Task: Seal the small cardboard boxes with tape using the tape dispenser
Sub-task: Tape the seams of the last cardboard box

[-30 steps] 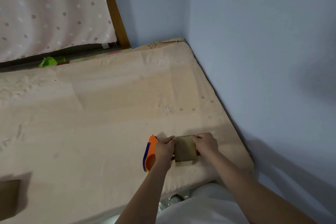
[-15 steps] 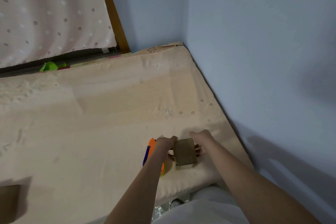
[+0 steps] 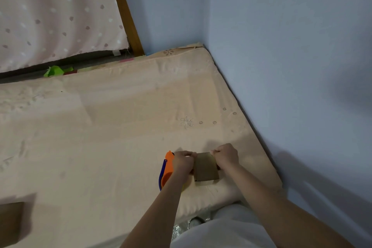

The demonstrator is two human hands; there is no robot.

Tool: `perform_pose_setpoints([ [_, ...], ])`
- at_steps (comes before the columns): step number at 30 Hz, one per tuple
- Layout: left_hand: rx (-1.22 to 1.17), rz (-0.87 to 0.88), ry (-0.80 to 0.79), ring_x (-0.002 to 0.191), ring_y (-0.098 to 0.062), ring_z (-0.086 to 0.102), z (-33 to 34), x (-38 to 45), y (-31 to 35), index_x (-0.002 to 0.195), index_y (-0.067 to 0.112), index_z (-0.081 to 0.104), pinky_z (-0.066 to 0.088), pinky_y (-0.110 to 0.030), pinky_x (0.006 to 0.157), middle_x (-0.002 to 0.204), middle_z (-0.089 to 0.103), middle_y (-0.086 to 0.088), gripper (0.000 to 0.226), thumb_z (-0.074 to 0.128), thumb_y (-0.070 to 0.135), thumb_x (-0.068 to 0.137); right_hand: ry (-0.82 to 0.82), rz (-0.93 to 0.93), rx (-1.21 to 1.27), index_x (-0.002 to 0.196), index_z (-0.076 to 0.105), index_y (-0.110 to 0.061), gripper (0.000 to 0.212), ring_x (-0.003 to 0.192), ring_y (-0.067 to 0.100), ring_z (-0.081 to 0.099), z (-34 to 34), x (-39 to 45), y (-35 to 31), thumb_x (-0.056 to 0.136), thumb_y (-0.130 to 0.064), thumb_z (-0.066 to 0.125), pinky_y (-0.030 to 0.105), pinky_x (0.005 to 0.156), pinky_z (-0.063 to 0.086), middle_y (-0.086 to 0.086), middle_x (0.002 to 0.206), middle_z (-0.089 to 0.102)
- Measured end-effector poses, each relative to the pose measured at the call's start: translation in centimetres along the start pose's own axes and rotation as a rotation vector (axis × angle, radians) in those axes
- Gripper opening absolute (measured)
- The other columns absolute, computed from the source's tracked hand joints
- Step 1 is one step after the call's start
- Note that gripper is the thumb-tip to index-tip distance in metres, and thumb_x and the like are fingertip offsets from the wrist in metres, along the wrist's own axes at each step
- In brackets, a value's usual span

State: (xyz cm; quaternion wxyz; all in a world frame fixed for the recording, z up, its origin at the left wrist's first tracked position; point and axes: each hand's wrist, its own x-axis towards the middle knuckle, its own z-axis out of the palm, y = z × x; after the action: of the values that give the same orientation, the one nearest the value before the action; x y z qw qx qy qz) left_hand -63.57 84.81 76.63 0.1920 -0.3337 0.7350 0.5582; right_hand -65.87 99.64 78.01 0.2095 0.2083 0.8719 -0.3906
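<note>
Small cardboard box (image 3: pixel 205 166) lying flat on the bed (image 3: pixel 104 131) near its front edge, taken here as the landmark. Left hand (image 3: pixel 182 162) against the box's left side, fingers curled onto that edge; right hand (image 3: pixel 225 156) against the box's right side toward the far corner, fingers curled round that edge, so the box is clamped between the two hands. Tape dispenser (image 3: pixel 166 170) (orange body with a blue edge) lies just left of the box, directly beyond the left hand and partly hidden under it; its long axis runs front to back, roughly parallel to the box's left edge. The left hand is therefore the nearer one to the dispenser, the right hand being across the box from it; by this layout the left hand seems better placed to take it up while the right steadies the box. A second cardboard box (image 3: pixel 11 221) sits well to the left of the landmark box, at the picture's edge
</note>
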Motion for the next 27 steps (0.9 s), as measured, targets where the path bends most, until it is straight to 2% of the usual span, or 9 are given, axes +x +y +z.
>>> perform_pose_setpoints([
  [2,0.1,0.024,0.058,0.076,-0.018,0.065,0.7,-0.1,0.1,0.099,0.016,0.072,0.058,-0.031,0.065,0.083,0.07,-0.002,0.022,0.061,0.034,0.097,0.044,0.005,-0.055,0.099,0.074,-0.007,0.028,0.094,0.026,0.069,0.6,-0.4,-0.4,0.097,-0.032,0.062,0.026,0.073,0.049,0.008,0.096,0.073],
  [4,0.194,0.032,0.094,0.069,-0.014,0.063,1.4,-0.4,0.0,0.093,0.014,0.073,0.05,-0.024,0.055,0.078,0.07,-0.001,0.032,0.061,0.044,0.094,0.047,0.015,-0.084,0.091,0.069,-0.009,0.039,0.086,0.024,0.068,1.0,-0.8,-0.6,0.094,-0.047,0.062,0.027,0.065,0.046,0.005,0.086,0.07],
  [6,0.23,-0.001,0.128,0.066,-0.014,0.063,1.7,-0.5,-0.2,0.089,0.012,0.071,0.05,-0.025,0.053,0.076,0.07,-0.002,0.037,0.062,0.048,0.092,0.047,0.03,-0.104,0.092,0.064,-0.012,0.044,0.08,0.021,0.062,1.1,-1.1,-0.4,0.089,-0.057,0.065,0.028,0.061,0.039,0.001,0.085,0.065],
  [10,0.176,-0.068,0.12,0.066,-0.016,0.061,1.4,-0.4,0.2,0.089,0.009,0.07,0.045,-0.024,0.054,0.075,0.069,-0.004,0.043,0.063,0.052,0.09,0.043,0.067,-0.037,0.086,0.063,-0.014,0.034,0.078,0.021,0.061,0.9,-0.5,-0.5,0.088,-0.048,0.07,0.028,0.059,0.038,0.002,0.083,0.065],
  [14,0.23,-0.094,0.111,0.071,-0.02,0.058,1.2,0.1,0.2,0.094,0.008,0.067,0.054,-0.033,0.072,0.075,0.062,-0.005,0.043,0.052,0.048,0.099,0.087,0.08,0.052,0.076,0.069,-0.006,0.034,0.063,0.017,0.056,1.1,-0.3,0.2,0.091,-0.036,0.068,0.025,0.054,0.038,0.006,0.074,0.068],
  [18,0.172,-0.121,0.146,0.059,-0.015,0.049,1.1,-0.4,-0.1,0.093,0.004,0.063,0.039,-0.024,0.052,0.065,0.053,-0.002,0.043,0.052,0.045,0.099,0.136,0.102,0.093,0.059,0.056,-0.012,0.043,0.057,0.014,0.05,0.9,-0.7,0.7,0.099,-0.028,0.06,0.022,0.049,0.033,0.003,0.063,0.058],
  [20,0.222,-0.074,0.132,0.056,-0.013,0.049,1.3,-0.8,0.2,0.09,0.004,0.063,0.036,-0.023,0.048,0.063,0.053,-0.001,0.047,0.049,0.048,0.1,0.132,0.098,0.088,0.061,0.057,-0.013,0.044,0.058,0.014,0.052,1.0,-1.0,0.6,0.1,-0.032,0.056,0.024,0.05,0.034,0.002,0.064,0.059],
  [23,0.367,0.004,0.152,0.054,-0.015,0.052,1.8,-1.3,0.7,0.067,0.012,0.052,0.037,-0.024,0.048,0.058,0.054,-0.001,0.054,0.051,0.058,0.095,0.102,0.074,0.056,0.076,0.064,-0.014,0.04,0.069,0.018,0.058,1.3,-1.3,0.3,0.094,-0.05,0.06,0.027,0.055,0.036,0.0,0.073,0.063],
  [27,0.354,-0.018,0.168,0.059,-0.016,0.055,1.7,-1.2,0.8,0.069,0.013,0.054,0.042,-0.025,0.052,0.063,0.057,-0.002,0.047,0.051,0.049,0.098,0.108,0.133,0.144,0.08,0.067,-0.012,0.031,0.074,0.022,0.057,1.0,-1.1,0.1,0.093,-0.04,0.065,0.026,0.063,0.039,0.005,0.083,0.067],
])
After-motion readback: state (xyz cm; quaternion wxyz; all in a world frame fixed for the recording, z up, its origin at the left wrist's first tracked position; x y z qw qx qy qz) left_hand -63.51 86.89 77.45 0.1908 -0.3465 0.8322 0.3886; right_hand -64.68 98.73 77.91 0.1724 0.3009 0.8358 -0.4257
